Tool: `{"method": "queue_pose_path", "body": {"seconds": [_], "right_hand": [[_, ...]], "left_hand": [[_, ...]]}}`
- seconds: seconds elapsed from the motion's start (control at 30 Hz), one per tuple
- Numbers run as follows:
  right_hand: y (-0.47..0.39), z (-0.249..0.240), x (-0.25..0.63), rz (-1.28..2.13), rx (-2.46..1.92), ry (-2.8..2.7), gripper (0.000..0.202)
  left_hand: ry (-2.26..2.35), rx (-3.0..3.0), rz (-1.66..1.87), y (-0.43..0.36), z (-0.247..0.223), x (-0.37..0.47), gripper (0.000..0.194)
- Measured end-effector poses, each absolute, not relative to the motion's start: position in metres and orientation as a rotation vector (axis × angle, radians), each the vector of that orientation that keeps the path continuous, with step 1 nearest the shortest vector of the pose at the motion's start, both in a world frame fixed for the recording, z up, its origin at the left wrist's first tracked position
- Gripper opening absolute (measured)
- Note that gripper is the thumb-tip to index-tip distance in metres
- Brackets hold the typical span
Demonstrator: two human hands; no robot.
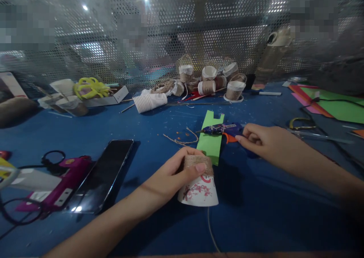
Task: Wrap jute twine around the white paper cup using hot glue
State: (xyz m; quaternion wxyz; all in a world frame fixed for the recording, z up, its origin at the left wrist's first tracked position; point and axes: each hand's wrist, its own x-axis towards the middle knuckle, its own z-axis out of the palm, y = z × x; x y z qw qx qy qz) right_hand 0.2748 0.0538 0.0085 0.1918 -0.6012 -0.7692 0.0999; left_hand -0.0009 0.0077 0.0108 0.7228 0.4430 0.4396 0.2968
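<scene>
My left hand (184, 169) is wrapped round a paper cup (199, 191) turned upside down, white with pink blossoms. Brown twine (196, 160) is wound about the cup's narrow upper end, and a loose twine tail (182, 141) lies on the table beyond it. A blue glue gun (218, 129) with an orange trigger rests across a piece of green paper (209, 150), nozzle pointing left. At its rear, my right hand (257, 136) has its fingers curled, thumb against the trigger area. The glue gun's handle is partly hidden.
To the left lie a black phone (109, 174) and a purple power strip (65, 182) with cables. Stacked paper cups (149, 102) and several small twine-wrapped baskets (234, 91) stand along the perforated screen (159, 30). Scissors (303, 123) and coloured paper sheets (338, 104) are at right.
</scene>
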Motion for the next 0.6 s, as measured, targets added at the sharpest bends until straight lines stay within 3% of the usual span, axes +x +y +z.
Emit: {"method": "queue_pose_path", "body": {"seconds": [0.3,0.6], "right_hand": [[0.051,0.017,0.270,0.516,-1.758,-2.026,0.033],[0.048,0.022,0.270,0.482,-1.761,-1.992,0.033]], "left_hand": [[0.963,0.996,0.652,0.008,0.008,-0.001,0.041],[0.977,1.027,0.661,0.007,0.007,-0.001,0.042]]}}
